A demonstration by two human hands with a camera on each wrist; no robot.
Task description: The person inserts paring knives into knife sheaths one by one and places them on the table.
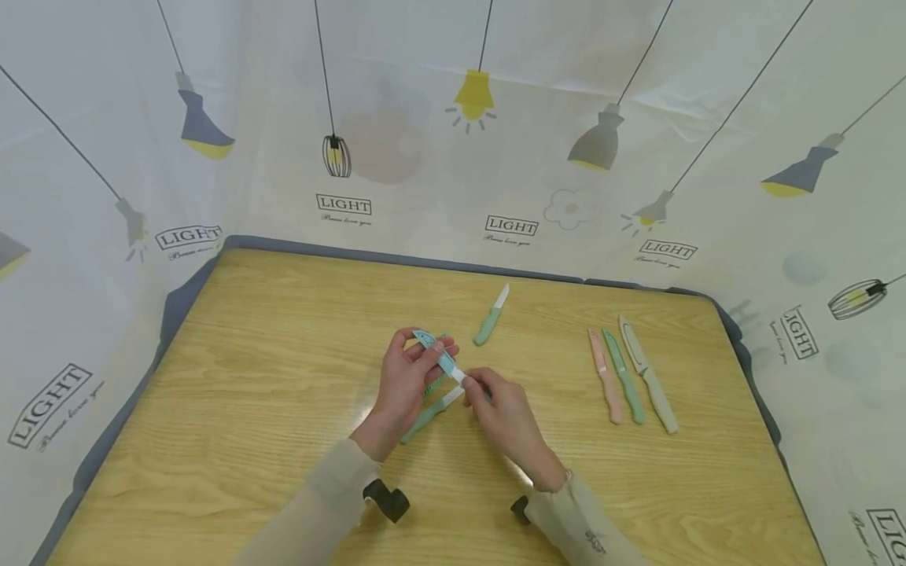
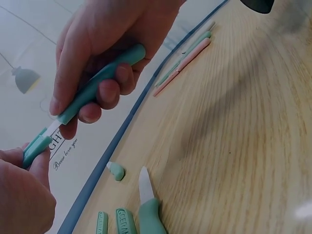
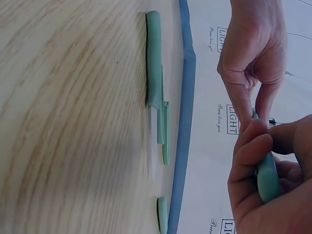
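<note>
Above the middle of the table, my left hand (image 1: 402, 381) pinches a teal blade sheath (image 1: 446, 362) between thumb and fingers. My right hand (image 1: 508, 410) grips the teal handle (image 2: 100, 84) of a small knife, fingers curled round it. Between the hands a short stretch of white blade (image 2: 53, 127) shows; its front part is hidden in the sheath. Below them lies a green-handled knife (image 1: 425, 420) with its white blade bare. Two loose green sheaths (image 2: 126, 222) lie beside that knife, partly covered by my left hand in the head view.
Farther back lies another green-handled knife (image 1: 488, 321) with a bare white blade. On the right, a pink knife (image 1: 605, 381), a green knife (image 1: 626, 381) and a longer beige knife (image 1: 657, 393) lie side by side in sheaths. A printed curtain (image 1: 425, 181) surrounds the wooden table (image 1: 283, 314).
</note>
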